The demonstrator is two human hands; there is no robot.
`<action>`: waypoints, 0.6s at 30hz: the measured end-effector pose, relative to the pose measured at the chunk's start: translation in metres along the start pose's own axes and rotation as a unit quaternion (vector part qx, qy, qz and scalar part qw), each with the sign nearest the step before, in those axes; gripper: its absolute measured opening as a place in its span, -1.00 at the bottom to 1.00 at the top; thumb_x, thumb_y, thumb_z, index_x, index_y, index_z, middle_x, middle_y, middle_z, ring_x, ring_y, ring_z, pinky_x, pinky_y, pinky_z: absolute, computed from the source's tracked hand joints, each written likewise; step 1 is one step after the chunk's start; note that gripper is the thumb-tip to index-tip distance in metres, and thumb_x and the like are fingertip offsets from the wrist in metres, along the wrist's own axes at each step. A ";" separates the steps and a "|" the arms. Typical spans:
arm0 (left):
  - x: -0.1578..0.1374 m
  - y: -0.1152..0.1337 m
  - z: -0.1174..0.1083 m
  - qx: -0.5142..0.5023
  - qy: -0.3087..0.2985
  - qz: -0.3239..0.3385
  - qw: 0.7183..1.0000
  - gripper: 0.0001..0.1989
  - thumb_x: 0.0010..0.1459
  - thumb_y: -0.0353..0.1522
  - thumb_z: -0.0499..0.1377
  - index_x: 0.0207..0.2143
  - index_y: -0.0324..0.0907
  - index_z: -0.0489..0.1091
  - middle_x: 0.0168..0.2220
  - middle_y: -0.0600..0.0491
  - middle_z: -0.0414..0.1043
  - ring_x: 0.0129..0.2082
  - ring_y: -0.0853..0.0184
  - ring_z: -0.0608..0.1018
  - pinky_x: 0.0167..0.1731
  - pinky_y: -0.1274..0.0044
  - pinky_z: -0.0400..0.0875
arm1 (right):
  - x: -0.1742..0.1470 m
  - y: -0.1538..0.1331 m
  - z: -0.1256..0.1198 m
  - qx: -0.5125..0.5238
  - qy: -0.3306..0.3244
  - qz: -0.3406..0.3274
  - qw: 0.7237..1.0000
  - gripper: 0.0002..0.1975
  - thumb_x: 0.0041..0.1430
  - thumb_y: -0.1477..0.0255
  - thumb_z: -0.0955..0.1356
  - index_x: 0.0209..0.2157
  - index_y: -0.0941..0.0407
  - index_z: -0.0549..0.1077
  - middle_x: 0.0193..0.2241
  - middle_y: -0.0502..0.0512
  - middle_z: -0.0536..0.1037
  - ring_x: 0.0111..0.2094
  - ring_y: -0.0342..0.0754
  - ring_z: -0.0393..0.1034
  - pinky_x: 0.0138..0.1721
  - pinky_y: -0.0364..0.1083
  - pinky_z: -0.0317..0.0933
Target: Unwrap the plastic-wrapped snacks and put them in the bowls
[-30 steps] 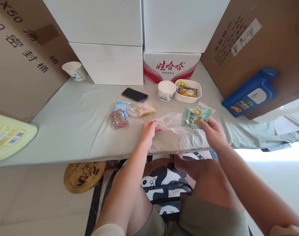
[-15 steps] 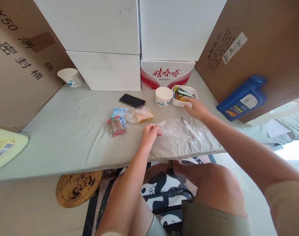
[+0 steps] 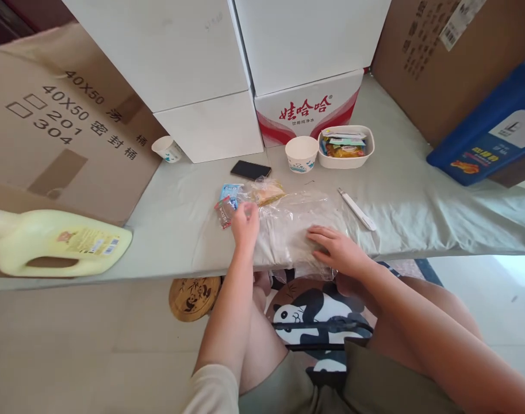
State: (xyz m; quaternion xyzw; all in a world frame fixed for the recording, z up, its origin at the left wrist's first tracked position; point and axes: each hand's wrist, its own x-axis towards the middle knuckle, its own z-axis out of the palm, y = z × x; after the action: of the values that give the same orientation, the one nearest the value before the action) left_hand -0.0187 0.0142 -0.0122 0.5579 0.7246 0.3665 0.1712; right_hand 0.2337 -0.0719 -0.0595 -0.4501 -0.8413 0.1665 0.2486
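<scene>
My left hand (image 3: 245, 224) is pinched closed at the left edge of a clear plastic bag (image 3: 297, 215), beside a small red-edged packet (image 3: 223, 214). My right hand (image 3: 337, 248) lies on the bag with its fingers stretched out, near the table's front edge. Behind the left hand are a blue packet (image 3: 230, 191) and a clear packet with pale orange contents (image 3: 267, 192). Right of the bag lies a slim white tool with a dark tip (image 3: 356, 210). A white tub (image 3: 346, 163) full of colourful sachets (image 3: 342, 148) stands farther back.
A paper cup (image 3: 302, 155) stands beside the tub, and a black phone (image 3: 250, 169) lies left of it. Another paper cup (image 3: 166, 149) is at the back left. White boxes (image 3: 210, 129) wall the back. A yellow jug (image 3: 64, 241) and a blue bottle (image 3: 482, 138) flank the table.
My right hand has left the tub of sachets and come down onto the plastic bag. The slim tool now lies apart from the bag, farther right. The view has turned.
</scene>
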 end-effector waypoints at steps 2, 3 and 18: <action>-0.017 0.004 -0.011 0.002 0.024 0.115 0.993 -0.73 0.20 -0.29 0.11 -0.12 -0.17 0.51 -0.05 -0.17 0.53 0.04 0.14 0.53 0.12 0.30 0.35 | -0.001 0.004 -0.002 0.006 -0.027 0.020 0.999 -0.48 0.20 0.43 0.36 0.21 0.12 0.41 0.22 0.32 0.43 0.29 0.28 0.26 0.25 0.33 0.23; -0.028 0.007 -0.015 0.009 -0.015 0.195 0.981 -0.73 0.17 -0.29 0.14 -0.11 -0.16 0.52 -0.01 -0.16 0.51 0.13 0.11 0.48 0.21 0.27 0.28 | -0.002 0.005 -0.004 0.007 -0.038 0.027 0.999 -0.45 0.19 0.41 0.37 0.23 0.13 0.39 0.24 0.34 0.40 0.31 0.30 0.22 0.27 0.34 0.20; -0.061 -0.020 -0.022 0.066 -0.361 0.298 0.881 -0.61 0.13 -0.37 0.24 0.05 -0.06 0.51 0.34 -0.03 0.27 0.43 0.09 0.16 0.37 0.16 0.14 | -0.032 0.000 -0.035 0.037 -0.094 -0.006 0.995 -0.73 0.12 0.43 0.43 -0.12 -0.03 0.62 0.31 0.21 0.32 0.34 0.42 0.14 0.26 0.45 0.08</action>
State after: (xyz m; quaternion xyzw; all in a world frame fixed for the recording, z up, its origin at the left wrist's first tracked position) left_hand -0.0273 -0.0522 -0.0211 0.8514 0.4341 0.1249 0.2666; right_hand 0.2686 -0.0973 -0.0392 -0.4180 -0.8567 0.2380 0.1862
